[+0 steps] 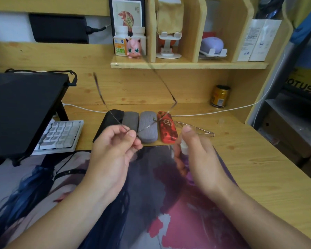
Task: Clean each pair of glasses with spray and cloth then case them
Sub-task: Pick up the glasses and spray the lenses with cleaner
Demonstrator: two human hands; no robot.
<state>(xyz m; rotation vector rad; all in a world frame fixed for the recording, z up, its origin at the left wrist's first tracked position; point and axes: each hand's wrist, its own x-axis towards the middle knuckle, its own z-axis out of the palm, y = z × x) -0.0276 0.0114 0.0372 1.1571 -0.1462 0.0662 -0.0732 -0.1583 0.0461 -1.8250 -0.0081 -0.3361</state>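
My left hand (113,148) pinches a thin-framed pair of glasses (151,123) at the front, its two temples sticking up and away toward the shelf. My right hand (192,155) grips a small white spray bottle (183,146), the index finger on top of its nozzle, pointed toward the held glasses. Several cases lie in a row behind my hands: a black case (109,121), a dark grey case (131,119), a lighter grey case (148,126) and a red patterned case (167,128). Another wire-framed pair of glasses (197,129) lies on the desk right of the red case.
A printed desk mat (151,194) covers the desk under my arms. A black laptop stand (22,108) sits over a white keyboard (61,135) at the left. A yellow can (220,96) stands at the back right, a white cable (205,114) runs behind the cases, and a shelf (187,64) holds bottles and a pink figure.
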